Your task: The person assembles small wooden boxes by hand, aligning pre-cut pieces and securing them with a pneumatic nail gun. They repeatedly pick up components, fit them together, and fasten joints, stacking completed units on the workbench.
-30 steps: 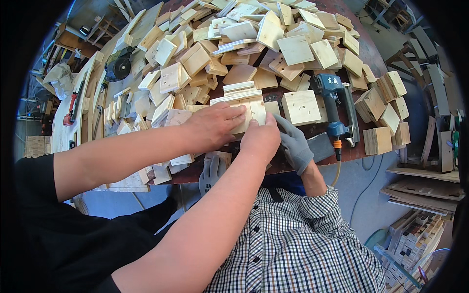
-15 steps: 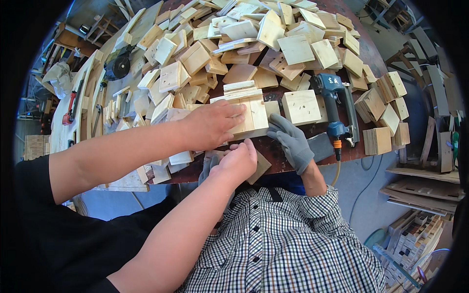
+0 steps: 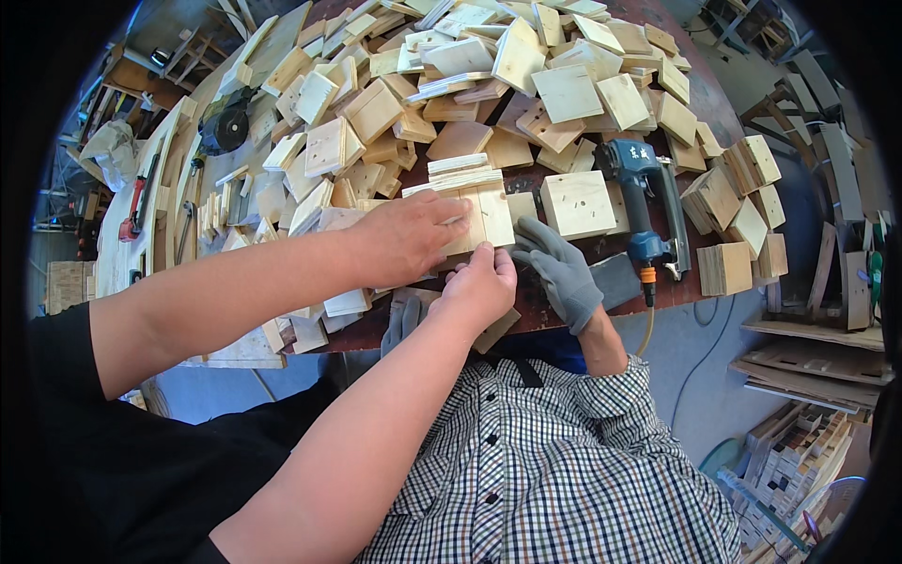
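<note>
In a grey glove, my right hand point(image 3: 561, 273) lies with its fingers stretched out beside the right end of a pale wooden block assembly point(image 3: 490, 218); it grips nothing visible. My left hand point(image 3: 402, 320), also gloved, is at the table's front edge, largely covered by a co-worker's forearm, so its fingers cannot be read. The co-worker's bare left hand point(image 3: 413, 235) presses flat on top of the assembly. At the assembly's front edge, the co-worker's right hand point(image 3: 481, 280) touches the wood with its fingertips. A small brown board point(image 3: 498, 331) shows below that wrist.
A blue pneumatic nailer point(image 3: 641, 202) with a yellow hose lies to the right, by a square wooden block point(image 3: 577, 204). Many loose wooden blocks point(image 3: 460, 56) heap across the far table. Stacked blocks point(image 3: 725, 270) stand at the right edge; a black round tool point(image 3: 225, 122) lies left.
The co-worker's right hand has moved up and slightly right, its fingertips now on the assembly's front edge. My right hand has hardly moved.
</note>
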Motion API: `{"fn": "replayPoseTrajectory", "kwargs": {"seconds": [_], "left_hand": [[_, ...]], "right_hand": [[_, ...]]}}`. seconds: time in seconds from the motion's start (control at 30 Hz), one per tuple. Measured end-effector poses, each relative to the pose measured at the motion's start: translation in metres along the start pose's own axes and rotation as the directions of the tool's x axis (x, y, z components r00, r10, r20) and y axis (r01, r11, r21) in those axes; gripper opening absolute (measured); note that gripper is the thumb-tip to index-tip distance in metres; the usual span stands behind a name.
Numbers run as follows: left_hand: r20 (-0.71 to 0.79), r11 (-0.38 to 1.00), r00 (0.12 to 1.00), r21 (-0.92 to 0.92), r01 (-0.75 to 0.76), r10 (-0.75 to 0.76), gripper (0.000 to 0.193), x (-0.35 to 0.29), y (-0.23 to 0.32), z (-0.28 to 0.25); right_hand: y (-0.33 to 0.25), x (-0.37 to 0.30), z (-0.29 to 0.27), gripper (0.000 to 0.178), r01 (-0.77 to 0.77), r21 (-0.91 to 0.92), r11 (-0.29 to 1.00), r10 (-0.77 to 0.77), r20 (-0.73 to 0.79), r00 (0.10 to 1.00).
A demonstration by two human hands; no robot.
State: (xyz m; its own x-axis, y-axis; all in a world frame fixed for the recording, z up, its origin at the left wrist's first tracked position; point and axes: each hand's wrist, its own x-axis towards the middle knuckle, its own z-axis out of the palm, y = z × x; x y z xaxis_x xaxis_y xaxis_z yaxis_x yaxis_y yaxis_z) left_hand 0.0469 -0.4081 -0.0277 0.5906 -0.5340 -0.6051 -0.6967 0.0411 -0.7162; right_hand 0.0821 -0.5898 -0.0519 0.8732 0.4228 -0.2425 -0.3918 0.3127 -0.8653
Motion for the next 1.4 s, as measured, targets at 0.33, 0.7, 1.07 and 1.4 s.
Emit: {"fn": "replayPoseTrajectory", "kwargs": {"seconds": [0.33,0.7,1.07,1.4], "left_hand": [[-0.020,0.941,0.995,-0.328,0.085,-0.097,0.036,0.016,0.014,0.008],[-0.068,0.973,0.989,-0.201,0.115,-0.131,0.029,0.008,-0.020,-0.021],[0.061,0.133,0.781,-0.974,0.182,-0.621,0.015,-0.049,-0.096,-0.033],[0.396,-0.078,0.853,-0.916,0.394,-0.340,0.020,-0.004,-0.096,-0.034]], "right_hand": [[0.003,0.002,-0.003,0.064,0.004,0.010,1.000,-0.004,-0.002,1.000],[0.002,0.001,-0.002,0.061,0.007,-0.056,0.998,-0.008,-0.031,0.999],[0.001,0.002,-0.003,0.058,0.009,0.105,0.994,-0.009,0.003,1.000],[0.002,0.000,-0.002,0.058,0.186,-0.231,0.955,-0.177,0.057,0.983]]}}
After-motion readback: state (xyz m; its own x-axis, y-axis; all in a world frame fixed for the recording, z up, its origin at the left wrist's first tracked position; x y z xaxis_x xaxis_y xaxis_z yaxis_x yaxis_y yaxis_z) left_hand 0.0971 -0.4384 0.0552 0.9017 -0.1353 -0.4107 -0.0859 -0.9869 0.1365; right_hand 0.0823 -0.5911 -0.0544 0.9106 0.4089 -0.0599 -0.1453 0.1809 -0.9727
